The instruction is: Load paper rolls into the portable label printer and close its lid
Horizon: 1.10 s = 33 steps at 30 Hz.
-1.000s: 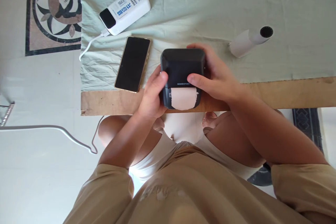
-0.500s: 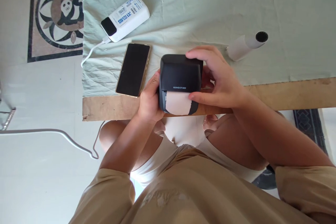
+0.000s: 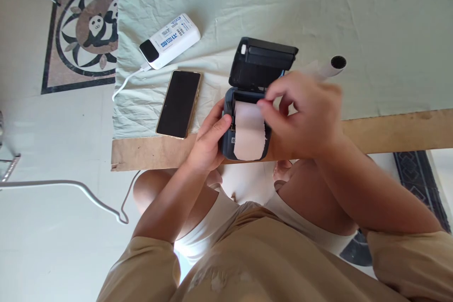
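Label printer in left hand, over table's near wooden edge; left fingers wrapped round its side, thumb along top rim. Lid raised, tilted back from body. Paper strip draped out over printer's front. Right hand, blurred, at printer's right, thumb and forefinger bent close together near paper's upper part; whether pinching it, impossible to say. Left of printer: dark-screened phone, then white device with cable, both on green cloth. Beyond right hand: white cylinder, partly hidden.
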Each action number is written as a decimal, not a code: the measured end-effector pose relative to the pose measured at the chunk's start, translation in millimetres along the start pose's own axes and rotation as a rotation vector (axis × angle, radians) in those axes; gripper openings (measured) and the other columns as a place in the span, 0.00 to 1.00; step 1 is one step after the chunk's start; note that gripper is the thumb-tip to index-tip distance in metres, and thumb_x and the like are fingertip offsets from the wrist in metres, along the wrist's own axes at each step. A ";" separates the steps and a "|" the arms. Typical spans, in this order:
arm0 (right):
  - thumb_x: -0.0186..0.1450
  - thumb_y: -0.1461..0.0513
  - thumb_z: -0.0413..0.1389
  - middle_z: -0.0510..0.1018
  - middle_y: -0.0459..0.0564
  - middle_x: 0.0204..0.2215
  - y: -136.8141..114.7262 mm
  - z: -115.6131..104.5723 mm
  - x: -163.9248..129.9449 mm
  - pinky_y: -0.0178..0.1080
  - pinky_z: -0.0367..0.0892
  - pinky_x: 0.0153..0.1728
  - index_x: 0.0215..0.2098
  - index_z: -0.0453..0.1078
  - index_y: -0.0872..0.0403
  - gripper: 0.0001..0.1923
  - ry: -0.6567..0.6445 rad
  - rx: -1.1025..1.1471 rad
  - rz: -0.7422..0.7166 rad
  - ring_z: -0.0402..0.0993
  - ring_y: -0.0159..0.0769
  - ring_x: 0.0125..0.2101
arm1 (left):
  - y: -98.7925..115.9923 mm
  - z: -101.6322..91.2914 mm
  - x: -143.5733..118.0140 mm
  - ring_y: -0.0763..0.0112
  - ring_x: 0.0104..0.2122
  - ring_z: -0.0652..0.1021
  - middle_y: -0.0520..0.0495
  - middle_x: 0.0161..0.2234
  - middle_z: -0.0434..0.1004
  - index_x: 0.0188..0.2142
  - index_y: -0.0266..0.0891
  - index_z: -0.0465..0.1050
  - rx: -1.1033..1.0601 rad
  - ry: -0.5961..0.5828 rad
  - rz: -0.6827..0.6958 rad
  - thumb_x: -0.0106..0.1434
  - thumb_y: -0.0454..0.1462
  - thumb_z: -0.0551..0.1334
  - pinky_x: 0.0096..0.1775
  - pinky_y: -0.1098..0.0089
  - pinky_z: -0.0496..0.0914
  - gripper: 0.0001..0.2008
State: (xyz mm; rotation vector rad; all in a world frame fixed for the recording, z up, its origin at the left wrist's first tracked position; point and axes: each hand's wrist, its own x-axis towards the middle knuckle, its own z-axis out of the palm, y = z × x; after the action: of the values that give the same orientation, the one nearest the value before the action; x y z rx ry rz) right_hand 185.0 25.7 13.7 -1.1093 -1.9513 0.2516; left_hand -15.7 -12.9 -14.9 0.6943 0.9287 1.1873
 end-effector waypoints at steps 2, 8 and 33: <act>0.72 0.61 0.60 0.87 0.45 0.37 -4.6 -2.4 -2.4 0.42 0.53 0.29 0.43 0.78 0.47 0.05 -0.174 -0.152 -0.030 0.74 0.35 0.28 | -0.6 0.3 -0.5 0.48 0.66 0.86 0.43 0.59 0.91 0.54 0.46 0.85 0.016 -0.009 0.010 0.67 0.56 0.80 0.56 0.59 0.87 0.25; 0.71 0.58 0.62 0.85 0.46 0.32 -6.3 -7.1 -0.2 0.41 0.42 0.27 0.41 0.77 0.48 0.03 -0.417 -0.196 0.031 0.64 0.34 0.22 | -1.5 -1.4 -0.6 0.46 0.66 0.86 0.43 0.58 0.90 0.53 0.45 0.85 0.060 -0.055 0.016 0.66 0.58 0.80 0.57 0.59 0.86 0.26; 0.71 0.49 0.71 0.84 0.50 0.43 73.1 0.3 -13.3 0.52 0.80 0.45 0.50 0.77 0.44 0.15 -0.170 0.054 0.151 0.82 0.48 0.43 | -2.6 0.6 6.5 0.46 0.62 0.90 0.47 0.44 0.94 0.44 0.45 0.82 -0.117 0.166 0.021 0.68 0.57 0.75 0.62 0.54 0.87 0.20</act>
State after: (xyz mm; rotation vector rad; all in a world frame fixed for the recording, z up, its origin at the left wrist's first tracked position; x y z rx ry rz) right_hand 232.4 58.2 -33.4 -1.2353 -1.9975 0.4917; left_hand -13.4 -7.2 -18.4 0.5184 0.9830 1.3214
